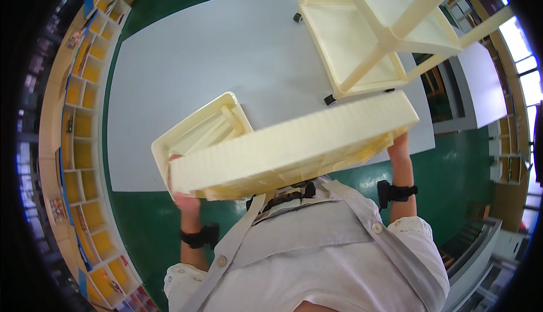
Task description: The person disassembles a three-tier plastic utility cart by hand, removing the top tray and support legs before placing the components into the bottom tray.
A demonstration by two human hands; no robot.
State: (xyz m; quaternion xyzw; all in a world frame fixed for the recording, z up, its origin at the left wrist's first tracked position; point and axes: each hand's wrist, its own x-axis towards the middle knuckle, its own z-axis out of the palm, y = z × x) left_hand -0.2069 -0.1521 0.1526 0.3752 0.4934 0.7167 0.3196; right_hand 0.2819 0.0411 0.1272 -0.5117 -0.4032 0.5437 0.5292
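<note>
Between my hands I hold a long cream plastic tray (294,139), tilted on its edge in front of my body and slightly blurred. My left hand (185,200) grips its left end, with fingertips showing at the corner. My right hand (400,144) is at the right end, its fingers mostly hidden behind the tray. Behind the tray's left part, another cream tray (162,141) lies on the grey table and holds several cream tube-like posts (212,134). At the upper right stands a partly built cream cart (362,46) with shelves, corner posts and black casters.
The large grey table (186,46) spreads out in front of me over a green floor. Shelving with yellow-backed compartments (82,122) lines the left side. A white-topped cabinet (478,86) stands right of the table, near more shelves (509,159).
</note>
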